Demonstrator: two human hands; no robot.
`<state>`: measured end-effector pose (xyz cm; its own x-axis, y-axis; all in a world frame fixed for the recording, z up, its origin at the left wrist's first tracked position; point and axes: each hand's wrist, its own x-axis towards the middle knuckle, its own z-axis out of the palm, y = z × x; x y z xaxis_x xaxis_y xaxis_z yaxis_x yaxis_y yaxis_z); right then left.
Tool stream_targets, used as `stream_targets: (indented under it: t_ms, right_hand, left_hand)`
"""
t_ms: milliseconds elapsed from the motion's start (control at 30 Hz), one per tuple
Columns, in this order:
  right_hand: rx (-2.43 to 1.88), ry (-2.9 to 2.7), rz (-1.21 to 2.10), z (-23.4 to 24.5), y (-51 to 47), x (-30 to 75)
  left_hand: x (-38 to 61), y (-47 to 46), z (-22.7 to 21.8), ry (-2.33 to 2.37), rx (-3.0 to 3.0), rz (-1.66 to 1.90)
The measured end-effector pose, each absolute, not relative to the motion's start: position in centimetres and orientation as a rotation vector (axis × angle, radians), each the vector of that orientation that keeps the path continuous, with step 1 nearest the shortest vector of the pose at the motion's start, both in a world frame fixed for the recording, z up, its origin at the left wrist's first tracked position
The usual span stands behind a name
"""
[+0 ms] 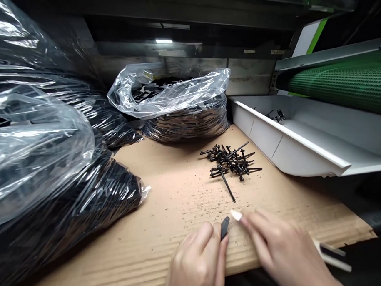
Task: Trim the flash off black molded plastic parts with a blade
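My left hand (199, 259) rests at the near edge of the cardboard sheet (179, 193), fingers curled around a small black plastic piece (224, 226) whose tip sticks out between them. My right hand (275, 248) lies beside it, blurred, with its index fingertip reaching toward that tip; whether it touches is unclear. A white and black tool (333, 255) pokes out from under the right hand near the wrist. A pile of thin black plastic sprues (231, 160) lies farther out on the cardboard, apart from both hands.
Clear plastic bags full of black parts crowd the left side (54, 173), and another open bag (179, 106) stands at the back. A white chute tray (290, 139) with a few black parts sits at right below a green conveyor belt (341, 85).
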<state>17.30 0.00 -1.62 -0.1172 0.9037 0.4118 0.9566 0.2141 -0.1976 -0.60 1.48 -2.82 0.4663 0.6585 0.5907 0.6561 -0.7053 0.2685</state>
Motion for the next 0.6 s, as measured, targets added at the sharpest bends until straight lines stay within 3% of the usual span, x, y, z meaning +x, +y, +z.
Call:
stream_targets:
  t_ms: [100,300,600]
  right_hand:
    - [-1.786,-1.979,-0.223,-1.6,0.2,18.7]
    - [-1.608,-1.968,0.189,-1.3,-0.9,18.6]
    - [-1.781,-1.921,0.442,0.7,2.1,15.3]
  left_hand:
    - [-0.7,1.3,-2.7,1.203,2.686,1.095]
    - [-0.7,1.2,-2.9,1.234,2.666,1.081]
    - [-1.4,1.2,-1.8,1.162,2.413,0.983]
